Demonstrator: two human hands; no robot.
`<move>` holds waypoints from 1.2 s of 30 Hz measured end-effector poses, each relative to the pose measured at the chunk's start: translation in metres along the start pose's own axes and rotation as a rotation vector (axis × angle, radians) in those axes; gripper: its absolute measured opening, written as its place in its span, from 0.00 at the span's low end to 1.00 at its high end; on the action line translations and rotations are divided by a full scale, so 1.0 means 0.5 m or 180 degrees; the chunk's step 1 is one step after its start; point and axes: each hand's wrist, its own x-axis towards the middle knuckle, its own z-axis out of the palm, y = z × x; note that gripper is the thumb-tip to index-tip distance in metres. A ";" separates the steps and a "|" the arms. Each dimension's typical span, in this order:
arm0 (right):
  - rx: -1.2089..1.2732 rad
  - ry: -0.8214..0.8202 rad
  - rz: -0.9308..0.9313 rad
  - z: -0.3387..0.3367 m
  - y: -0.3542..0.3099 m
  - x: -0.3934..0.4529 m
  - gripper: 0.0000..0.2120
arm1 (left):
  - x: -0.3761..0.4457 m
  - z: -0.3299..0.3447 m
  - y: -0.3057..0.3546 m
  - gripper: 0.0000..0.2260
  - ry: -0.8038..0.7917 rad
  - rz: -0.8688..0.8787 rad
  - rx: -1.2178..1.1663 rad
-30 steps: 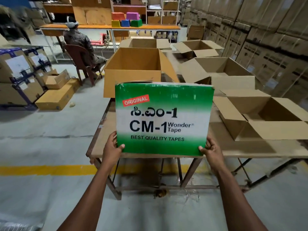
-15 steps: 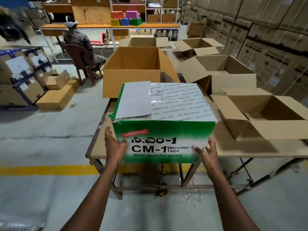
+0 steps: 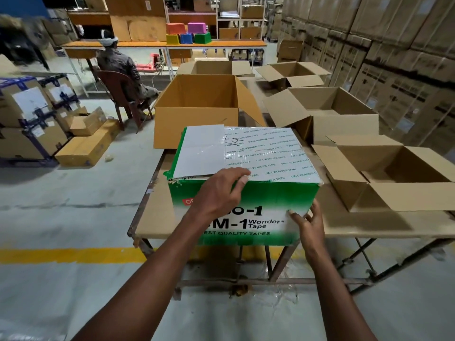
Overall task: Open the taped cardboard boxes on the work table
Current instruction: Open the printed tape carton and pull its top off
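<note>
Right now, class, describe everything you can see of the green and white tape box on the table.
The green and white box is printed cardboard, its front reading "CM-1 Wonder Tape". It stands upright at the near edge of the work table, closed, its top sealed with glossy printed tape and a white sheet covering the left part. The top left corner looks torn. The left hand curls over the top front edge; the right hand touches the lower right front.
</note>
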 end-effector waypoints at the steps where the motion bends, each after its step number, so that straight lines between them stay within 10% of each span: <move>1: -0.0008 0.0001 0.0004 -0.003 -0.003 -0.003 0.33 | 0.002 -0.003 0.004 0.18 0.0008 -0.0082 -0.0059; 12: -0.0063 0.0128 -0.0197 -0.012 -0.044 -0.027 0.36 | 0.025 -0.116 -0.072 0.23 0.1058 -0.0579 0.0814; 18: 0.0101 0.0217 -0.0418 -0.009 -0.082 -0.013 0.26 | -0.008 -0.125 -0.124 0.29 0.0479 -0.1797 0.0841; 27: 0.0052 -0.0041 -0.0349 -0.007 -0.156 0.012 0.13 | -0.049 -0.089 -0.139 0.29 0.0854 -0.1548 -0.0235; 36: -0.0389 0.0260 -0.0284 -0.020 -0.184 0.029 0.22 | -0.053 -0.100 -0.141 0.28 0.0788 -0.1507 -0.0502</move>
